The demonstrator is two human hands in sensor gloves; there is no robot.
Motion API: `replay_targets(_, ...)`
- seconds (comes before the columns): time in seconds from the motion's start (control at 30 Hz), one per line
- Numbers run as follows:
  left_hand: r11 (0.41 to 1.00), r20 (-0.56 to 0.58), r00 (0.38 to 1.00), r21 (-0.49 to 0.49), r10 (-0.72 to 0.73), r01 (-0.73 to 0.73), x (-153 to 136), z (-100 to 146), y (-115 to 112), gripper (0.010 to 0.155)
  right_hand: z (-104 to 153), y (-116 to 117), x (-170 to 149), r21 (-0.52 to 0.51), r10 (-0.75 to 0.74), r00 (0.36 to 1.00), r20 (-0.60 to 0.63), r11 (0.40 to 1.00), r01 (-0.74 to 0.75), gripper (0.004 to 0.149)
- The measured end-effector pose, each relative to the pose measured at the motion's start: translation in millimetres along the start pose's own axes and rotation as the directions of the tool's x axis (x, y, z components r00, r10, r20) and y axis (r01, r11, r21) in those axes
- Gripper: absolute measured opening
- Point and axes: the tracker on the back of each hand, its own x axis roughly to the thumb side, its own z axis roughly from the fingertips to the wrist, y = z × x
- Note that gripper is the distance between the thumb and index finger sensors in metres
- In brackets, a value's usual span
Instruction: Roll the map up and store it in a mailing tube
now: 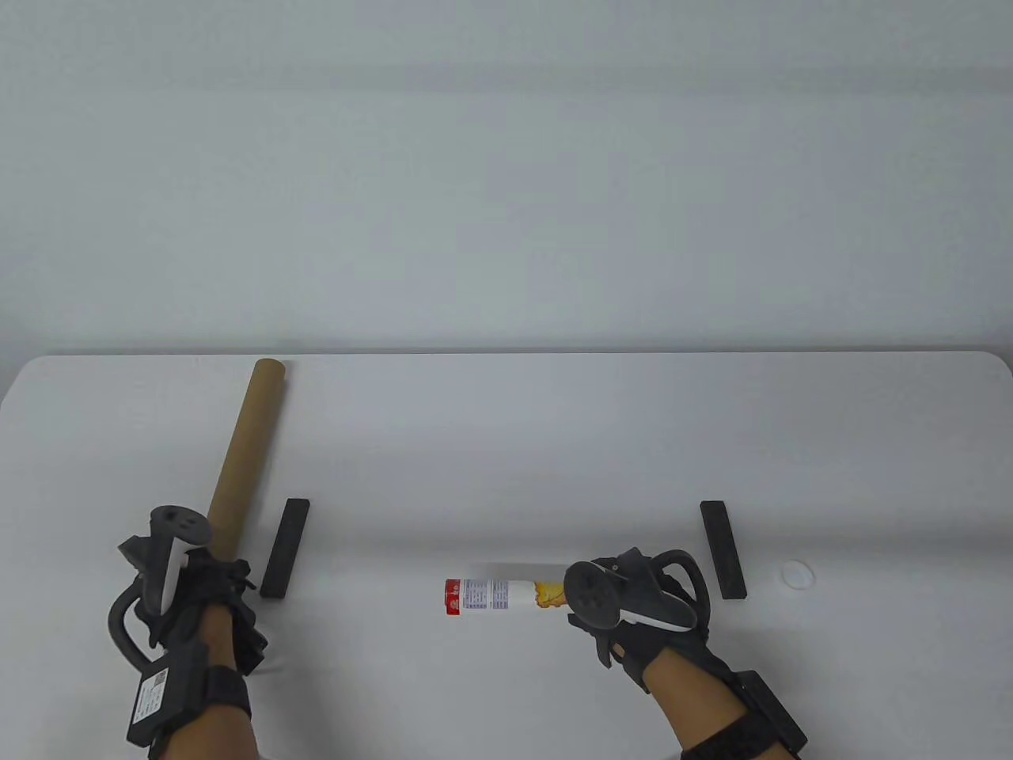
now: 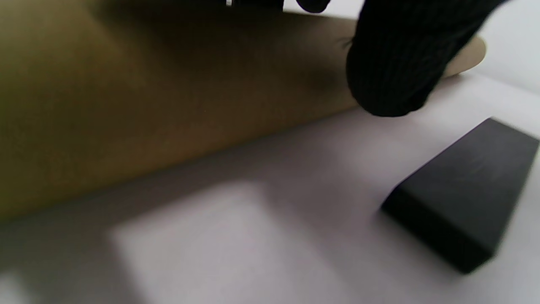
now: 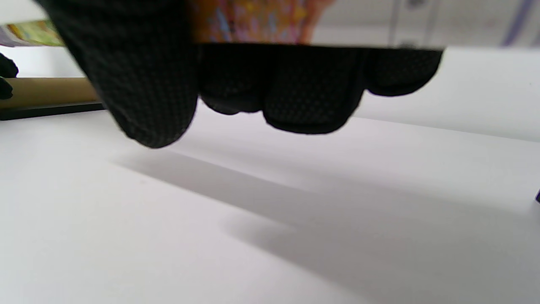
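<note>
A brown cardboard mailing tube (image 1: 244, 455) lies on the white table (image 1: 506, 443) at the left, running from near to far. My left hand (image 1: 207, 571) grips its near end; in the left wrist view a gloved finger (image 2: 392, 63) lies against the tube (image 2: 147, 101). My right hand (image 1: 609, 613) holds the rolled map (image 1: 495, 595), a white roll with red and yellow print, by its right end and a little above the table. In the right wrist view my fingers (image 3: 295, 93) wrap under the roll (image 3: 253, 21).
Two black rectangular blocks lie on the table, one next to the tube (image 1: 286, 547) and one at the right (image 1: 722, 549). A small white round cap (image 1: 796, 574) lies right of the right block. The left block also shows in the left wrist view (image 2: 468, 185).
</note>
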Motion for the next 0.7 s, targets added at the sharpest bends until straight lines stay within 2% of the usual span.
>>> replay_targets(0.13,0.998,-0.033,0.998,-0.009,-0.059,0.059,2,-6,-11,0.088,0,0,0,0.002,-0.003,1.000,0.001,1.000,0.003,0.056)
replay_targets(0.2,0.997,-0.041,0.997,0.029,-0.064,0.066,4,-6,-11,0.085,0,0,-1,-0.001,-0.010,1.000,-0.001,1.000,0.010,0.056)
replay_targets(0.4,0.998,-0.048,0.998,0.056,-0.033,0.036,4,1,8,0.088,-1,-2,-5,-0.001,-0.034,0.999,-0.013,0.999,0.034,0.055)
replay_targets(0.57,0.986,0.094,0.993,0.144,0.070,-0.083,18,29,37,0.096,1,-9,-11,-0.037,-0.091,0.995,-0.032,0.995,0.090,0.055)
replay_targets(0.7,0.957,0.285,0.956,0.251,0.070,-0.145,39,68,52,0.091,2,-18,-14,-0.067,-0.133,0.991,-0.033,0.989,0.131,0.055)
